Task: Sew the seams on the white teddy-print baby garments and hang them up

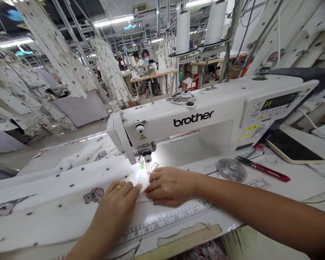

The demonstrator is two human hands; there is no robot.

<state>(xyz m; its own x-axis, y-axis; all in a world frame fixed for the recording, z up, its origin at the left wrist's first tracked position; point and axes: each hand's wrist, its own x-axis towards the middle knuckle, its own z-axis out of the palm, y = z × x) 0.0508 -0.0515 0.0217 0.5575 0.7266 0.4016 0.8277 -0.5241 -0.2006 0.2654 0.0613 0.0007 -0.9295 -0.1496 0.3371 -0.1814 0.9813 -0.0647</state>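
At a white sewing machine [219, 104], left hand [117, 204] pressing white dark-spotted fabric [70, 196], right hand [170, 186] touching its edge, either grip's hold being unclear

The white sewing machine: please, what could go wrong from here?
The left hand and right hand are close to the lit head of the white sewing machine, so one could be injured.
The white printed fabric has loose folds left of that head; it might bunch.
The red-handled thread snips lie near the right forearm, which might knock them.
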